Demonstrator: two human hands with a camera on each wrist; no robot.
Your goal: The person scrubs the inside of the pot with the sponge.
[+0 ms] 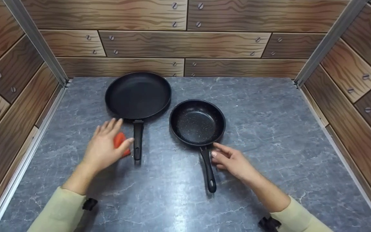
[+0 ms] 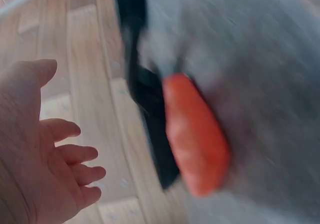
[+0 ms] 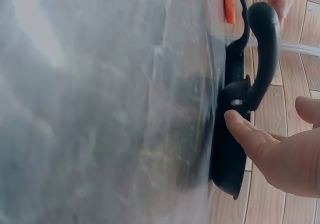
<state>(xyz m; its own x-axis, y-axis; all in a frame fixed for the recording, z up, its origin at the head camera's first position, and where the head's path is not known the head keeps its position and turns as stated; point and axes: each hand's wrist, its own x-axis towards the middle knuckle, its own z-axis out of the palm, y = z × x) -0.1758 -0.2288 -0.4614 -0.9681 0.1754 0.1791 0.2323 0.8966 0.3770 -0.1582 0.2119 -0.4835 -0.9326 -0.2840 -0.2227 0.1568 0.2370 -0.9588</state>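
Observation:
A large black frying pan lies at the back left, its straight handle towards me. A smaller speckled black frying pan sits right of it, its handle also pointing my way. My left hand, fingers spread, is left of the large pan's handle, partly covering a red-orange elongated object whose kind is unclear. In the left wrist view this hand holds nothing. Beside the smaller pan's handle is my right hand, fingers loosely extended; whether the fingertips touch the pan I cannot tell.
Both pans are on a grey marbled tabletop. Wood-patterned panels form a back wall and two side walls, with metal posts at the corners. Black straps show at both sleeves.

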